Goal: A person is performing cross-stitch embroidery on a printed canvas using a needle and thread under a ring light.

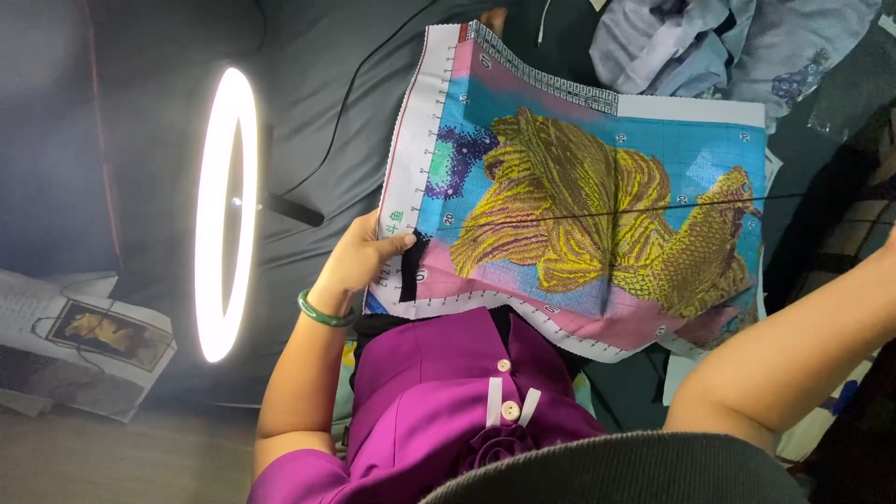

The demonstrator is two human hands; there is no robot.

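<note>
Canvas (597, 201), cross-stitch, gold on blue, lies across lap. Left hand (359, 257) grips its edge at 9 o'clock. Thread (653, 207) runs taut toward 3 o'clock; right hand out of frame. Ring lamp (224, 215) glows at 9 o'clock.

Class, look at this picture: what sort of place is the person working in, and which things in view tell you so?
Probably a room at home, set up for needlework. A cross-stitch canvas is held at its edge by the left hand, a lit ring light stands beside it, and crumpled clothes lie on dark bedding-like fabric.
</note>
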